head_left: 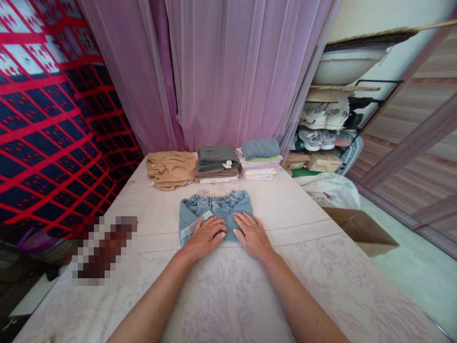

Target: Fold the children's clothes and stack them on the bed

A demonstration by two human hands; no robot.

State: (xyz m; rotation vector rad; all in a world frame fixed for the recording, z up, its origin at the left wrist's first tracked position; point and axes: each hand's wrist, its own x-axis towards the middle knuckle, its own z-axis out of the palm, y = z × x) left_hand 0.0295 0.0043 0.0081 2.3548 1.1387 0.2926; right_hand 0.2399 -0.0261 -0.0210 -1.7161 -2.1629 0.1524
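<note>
Light-blue denim shorts (217,206), gathered at an elastic waistband, lie folded on the patterned sheet in front of me, waistband facing away. My left hand (207,234) lies flat on their lower left part, fingers stretched out. On the lower right part rests my right hand (252,233), also flat with fingers extended. Both palms cover the near edge of the denim, so part of it is hidden. Neither hand grips the cloth.
Behind the denim stand a tan folded garment (171,167), a stack of dark clothes (217,159) and a stack topped by a blue-grey roll (260,149). Purple curtains (228,71) hang beyond. At right are a cardboard box (357,228) and a shoe rack (321,128). A blurred patch (105,250) lies left.
</note>
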